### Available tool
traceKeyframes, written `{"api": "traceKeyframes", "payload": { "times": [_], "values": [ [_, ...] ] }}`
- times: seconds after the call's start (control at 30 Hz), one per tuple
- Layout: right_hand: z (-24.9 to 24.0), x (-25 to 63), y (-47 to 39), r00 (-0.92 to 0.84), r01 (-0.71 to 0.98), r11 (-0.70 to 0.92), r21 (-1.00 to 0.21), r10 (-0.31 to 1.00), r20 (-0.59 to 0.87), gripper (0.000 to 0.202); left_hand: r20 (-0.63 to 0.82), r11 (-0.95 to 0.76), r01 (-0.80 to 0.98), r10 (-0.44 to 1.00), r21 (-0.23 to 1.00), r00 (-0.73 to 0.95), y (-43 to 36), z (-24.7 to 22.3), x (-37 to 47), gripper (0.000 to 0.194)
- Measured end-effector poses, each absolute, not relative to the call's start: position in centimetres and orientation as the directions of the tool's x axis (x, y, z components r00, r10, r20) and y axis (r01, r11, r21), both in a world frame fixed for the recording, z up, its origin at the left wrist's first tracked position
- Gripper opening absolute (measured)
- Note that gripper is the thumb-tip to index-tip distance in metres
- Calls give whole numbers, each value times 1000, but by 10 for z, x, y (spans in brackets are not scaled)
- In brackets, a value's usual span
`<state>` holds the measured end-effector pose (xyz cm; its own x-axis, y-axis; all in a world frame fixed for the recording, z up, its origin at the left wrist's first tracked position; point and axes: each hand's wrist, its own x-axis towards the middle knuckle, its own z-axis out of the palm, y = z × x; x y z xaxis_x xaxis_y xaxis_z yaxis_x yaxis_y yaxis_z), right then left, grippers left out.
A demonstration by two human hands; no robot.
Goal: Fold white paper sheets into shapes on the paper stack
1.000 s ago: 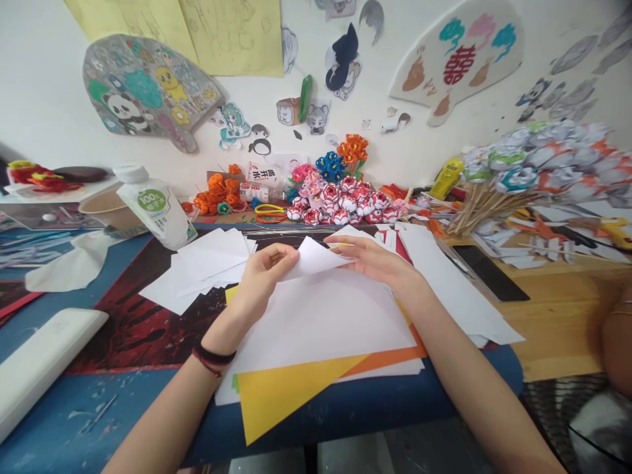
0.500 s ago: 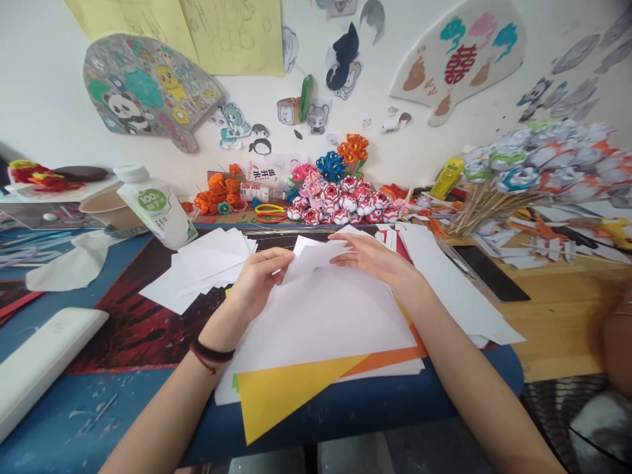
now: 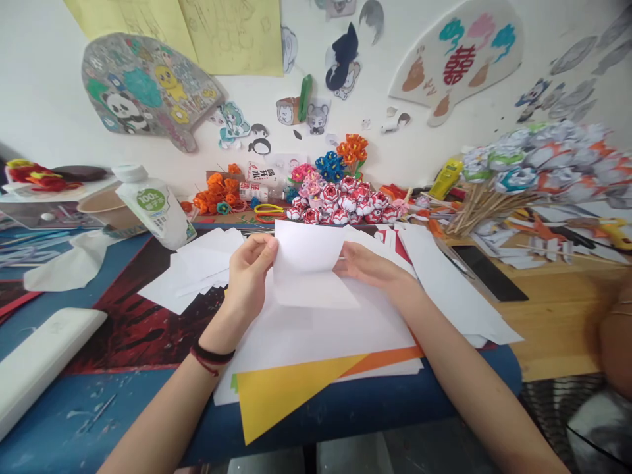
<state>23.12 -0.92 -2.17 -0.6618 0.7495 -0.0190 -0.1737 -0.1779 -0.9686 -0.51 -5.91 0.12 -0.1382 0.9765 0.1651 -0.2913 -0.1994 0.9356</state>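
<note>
A small white sheet of paper [image 3: 309, 253], bent across its middle, is held up above a larger stack of white sheets [image 3: 316, 336]. My left hand [image 3: 251, 270] grips its left edge, thumb in front. At the right edge is my right hand [image 3: 370, 266], its fingertips partly hidden behind the paper and closed on it. Under the large sheets, a yellow sheet [image 3: 276, 401] and an orange sheet [image 3: 378, 360] stick out toward me. Loose white pieces of paper [image 3: 185, 276] lie to the left of my left hand.
A white bottle [image 3: 155, 210] stands at the back left, with a white case [image 3: 49, 362] nearer me. Paper flowers [image 3: 345, 201] line the wall. More white sheets [image 3: 454, 283], a dark phone-like slab [image 3: 488, 271] and stick-stemmed flowers [image 3: 518, 164] are on the right. Another person's arm [image 3: 615, 342] shows at the right edge.
The small sheet has been opened out from a folded, flatter position and now stands more upright. My left hand has risen slightly; my right hand has shifted lower along the sheet's right edge.
</note>
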Motion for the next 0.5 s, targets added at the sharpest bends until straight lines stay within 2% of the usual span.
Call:
{"api": "traceKeyframes", "payload": {
  "times": [0.1, 0.2, 0.33, 0.4, 0.5],
  "values": [
    [-21, 226, -14, -693, -139, -189, -972, 719, -41, 60, 195, -245, -279, 961, 928, -196, -57, -2, -5, 24],
    [-22, 221, -16, -718, -113, -199, -973, 694, -59, 51, 261, -314, -234, 937, 920, -234, -56, -6, -4, 22],
    [-28, 217, -17, -725, -167, -250, -954, 687, -53, 45, 369, -406, -122, 897, 906, -244, -56, -9, -1, 19],
    [-29, 217, -17, -707, -199, -275, -941, 705, -56, 47, 422, -450, -61, 870, 891, -254, -57, -8, 0, 18],
    [-27, 219, -18, -720, -249, -282, -927, 694, -17, 65, 465, -484, 5, 837, 875, -287, -58, -6, 1, 17]
  ]
}}
